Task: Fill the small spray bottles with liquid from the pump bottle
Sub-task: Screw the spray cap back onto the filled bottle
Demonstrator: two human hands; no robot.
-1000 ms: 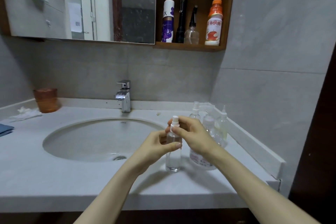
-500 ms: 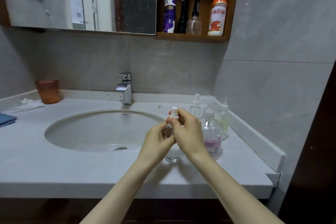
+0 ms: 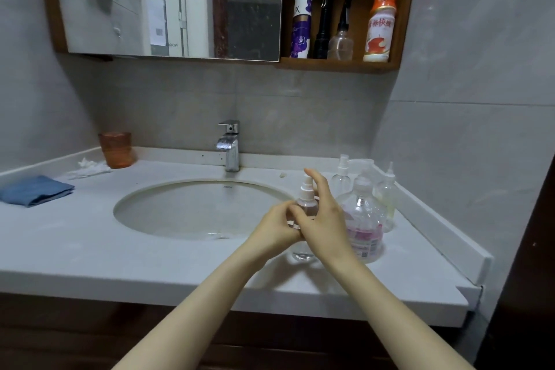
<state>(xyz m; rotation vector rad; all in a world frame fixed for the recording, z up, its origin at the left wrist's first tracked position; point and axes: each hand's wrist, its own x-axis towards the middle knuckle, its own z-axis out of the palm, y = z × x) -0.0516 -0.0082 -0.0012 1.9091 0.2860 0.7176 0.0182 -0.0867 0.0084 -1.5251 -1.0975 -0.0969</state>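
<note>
Left grip (image 3: 277, 230) and right grip (image 3: 326, 221) both clamp the small clear white-nozzled spray bottle (image 3: 307, 200). They hide its midsection; its base shows on the white worktop (image 3: 135, 252).

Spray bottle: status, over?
Left hand and right hand both grip spray bottle, spray head on, base on counter. Pump bottle just right of it. No obstruction.

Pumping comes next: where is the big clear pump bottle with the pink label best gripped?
Probably grip the pump bottle round its narrower shoulder, from the front right: it stands upright, small clear bottles crowd behind, the right hand blocks its left.
</note>
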